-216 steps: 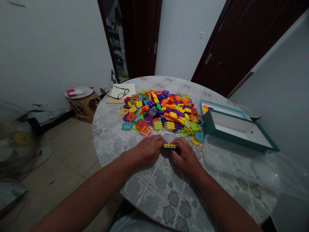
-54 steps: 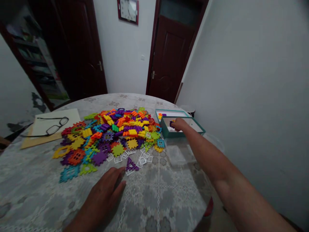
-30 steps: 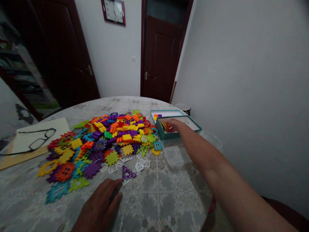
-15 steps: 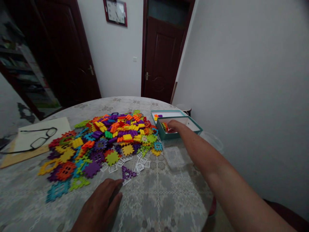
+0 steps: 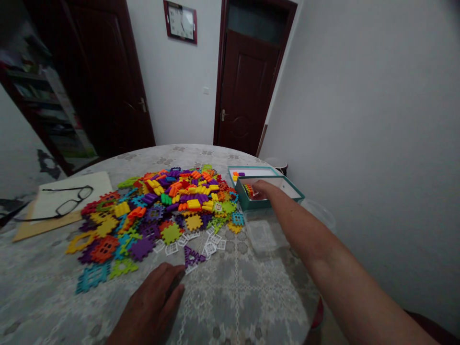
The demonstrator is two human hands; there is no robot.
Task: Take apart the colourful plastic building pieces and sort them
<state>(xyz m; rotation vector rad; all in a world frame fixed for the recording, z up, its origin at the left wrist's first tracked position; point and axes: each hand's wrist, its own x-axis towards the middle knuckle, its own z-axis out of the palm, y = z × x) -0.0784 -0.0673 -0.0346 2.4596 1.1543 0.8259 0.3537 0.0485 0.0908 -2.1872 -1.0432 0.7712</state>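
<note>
My left hand lies on the tablecloth, fingers stretched out and thumb apart, holding nothing. Its fingertips are beside a purple triangular plastic piece and some white window-frame pieces. My right hand reaches into a green box with a white inside. Just by its fingers, a row of multicoloured pieces stands at the box's left end. The box wall and the hand itself hide most of the fingers, so their grip is unclear.
A large heap of colourful building pieces covers the table's middle left. Behind the box lies its lid with a few pieces on it. A clear plastic container stands in front. Glasses rest on paper at the left.
The camera view has shifted slightly, so everything sits a little further right. My right hand stays in the box, and my left hand keeps its place on the table.
</note>
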